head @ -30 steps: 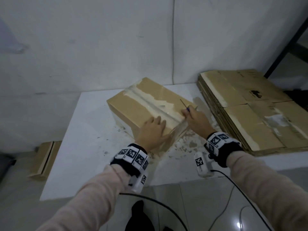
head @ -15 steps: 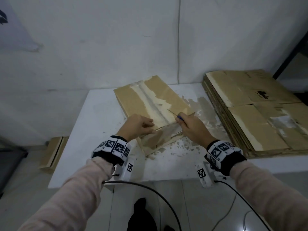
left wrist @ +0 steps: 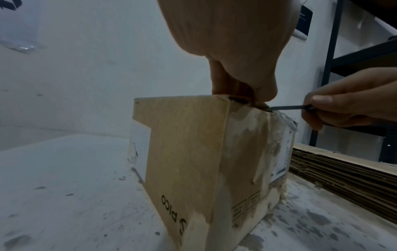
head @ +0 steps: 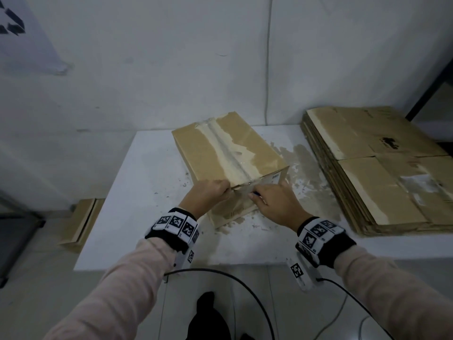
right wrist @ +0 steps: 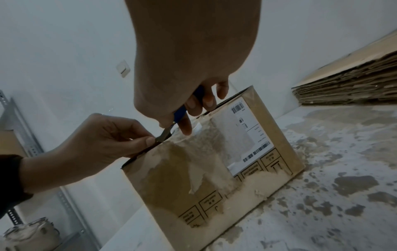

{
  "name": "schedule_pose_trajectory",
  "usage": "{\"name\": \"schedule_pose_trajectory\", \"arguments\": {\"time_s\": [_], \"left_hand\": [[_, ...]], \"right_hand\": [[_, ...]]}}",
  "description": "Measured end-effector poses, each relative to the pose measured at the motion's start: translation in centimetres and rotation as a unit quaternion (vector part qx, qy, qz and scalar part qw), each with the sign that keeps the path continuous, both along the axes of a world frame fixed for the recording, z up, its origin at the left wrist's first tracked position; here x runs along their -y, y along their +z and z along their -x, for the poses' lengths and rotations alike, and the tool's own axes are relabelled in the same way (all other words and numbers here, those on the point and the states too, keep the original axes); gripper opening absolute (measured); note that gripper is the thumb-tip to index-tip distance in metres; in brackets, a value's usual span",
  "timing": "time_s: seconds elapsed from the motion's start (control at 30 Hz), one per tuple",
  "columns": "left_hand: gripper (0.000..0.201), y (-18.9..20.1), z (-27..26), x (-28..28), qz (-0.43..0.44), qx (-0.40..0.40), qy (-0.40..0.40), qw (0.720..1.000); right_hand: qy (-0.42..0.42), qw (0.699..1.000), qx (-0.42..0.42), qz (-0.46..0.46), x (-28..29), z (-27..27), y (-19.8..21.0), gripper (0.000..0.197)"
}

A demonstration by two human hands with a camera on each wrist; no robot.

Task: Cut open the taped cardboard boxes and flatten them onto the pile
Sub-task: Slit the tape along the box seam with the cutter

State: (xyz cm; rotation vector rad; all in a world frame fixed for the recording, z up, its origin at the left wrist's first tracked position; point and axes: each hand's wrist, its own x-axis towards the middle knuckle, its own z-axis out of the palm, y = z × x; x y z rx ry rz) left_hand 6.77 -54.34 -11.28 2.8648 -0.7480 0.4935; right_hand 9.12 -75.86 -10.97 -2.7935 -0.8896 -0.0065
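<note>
my left hand (head: 207,195) pinches the box (head: 228,153) top edge; my right hand (head: 277,202) grips the knife (right wrist: 171,125), blade at that edge beside my left fingertips; pile (head: 377,168) lies right.

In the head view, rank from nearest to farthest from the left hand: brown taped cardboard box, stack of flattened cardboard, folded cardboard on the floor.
1. Brown taped cardboard box: pinched at its near edge by the left hand.
2. Folded cardboard on the floor: left, below the table.
3. Stack of flattened cardboard: far right.
</note>
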Motion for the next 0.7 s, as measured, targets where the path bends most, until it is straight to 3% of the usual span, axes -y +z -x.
{"name": "schedule_pose_trajectory", "arguments": {"time_s": [0.1, 0.3, 0.57, 0.7], "left_hand": [[0.019, 0.5, 0.3, 0.1, -0.019, 0.009, -0.002, 1.0], [0.036, 0.7, 0.4, 0.4, -0.077, 0.046, 0.007, 0.996], [0.034, 0.2, 0.7, 0.3, -0.074, 0.084, 0.002, 0.994], [0.049, -0.9, 0.5, -0.1, -0.075, 0.094, -0.006, 0.993]], "right_hand": [[-0.03, 0.999, 0.013, 0.025, -0.9, 0.0, 0.1, 0.032], [-0.102, 0.992, 0.04, 0.056, -2.4, -0.1, 0.7, 0.035], [-0.117, 0.992, 0.018, 0.043, -2.0, 0.8, 1.4, 0.038], [-0.119, 0.99, 0.03, 0.07, -3.1, 0.5, 1.7, 0.039]]}}
